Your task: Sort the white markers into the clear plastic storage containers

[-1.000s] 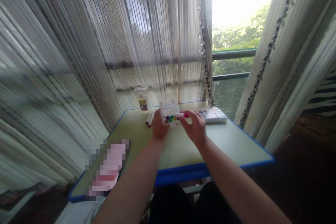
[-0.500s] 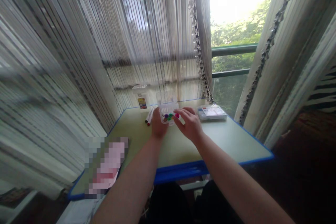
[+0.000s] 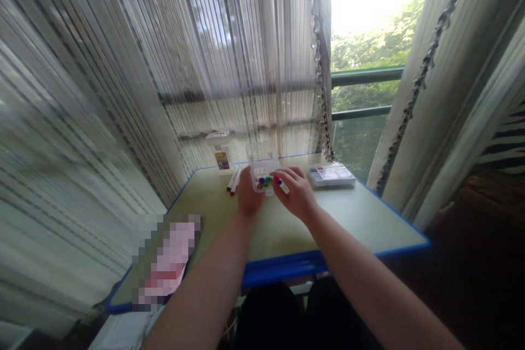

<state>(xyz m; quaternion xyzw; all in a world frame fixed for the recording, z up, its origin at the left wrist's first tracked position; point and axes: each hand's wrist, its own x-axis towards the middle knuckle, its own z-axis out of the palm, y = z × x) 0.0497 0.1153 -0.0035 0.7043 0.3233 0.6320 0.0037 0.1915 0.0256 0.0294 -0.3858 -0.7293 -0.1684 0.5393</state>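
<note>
A small clear plastic case (image 3: pixel 262 166) with its lid up stands near the far middle of a pale green table (image 3: pixel 361 224) with a blue edge. Several markers with coloured caps (image 3: pixel 266 180) lie in it. My left hand (image 3: pixel 248 196) is closed around the case's left side. My right hand (image 3: pixel 297 194) pinches a white marker with a pink cap (image 3: pixel 281 184), its capped end at the case's right edge.
Two loose markers (image 3: pixel 233 180) lie left of the case, in front of a white box with a label (image 3: pixel 221 151). A flat clear paint box (image 3: pixel 331 174) sits at the right. A blurred pink patch (image 3: pixel 166 260) covers the near left corner. Striped curtains hang behind.
My right hand has drawn the pink-capped marker in from the right and tipped it, so its cap now rests at the case. The left hand stays on the case.
</note>
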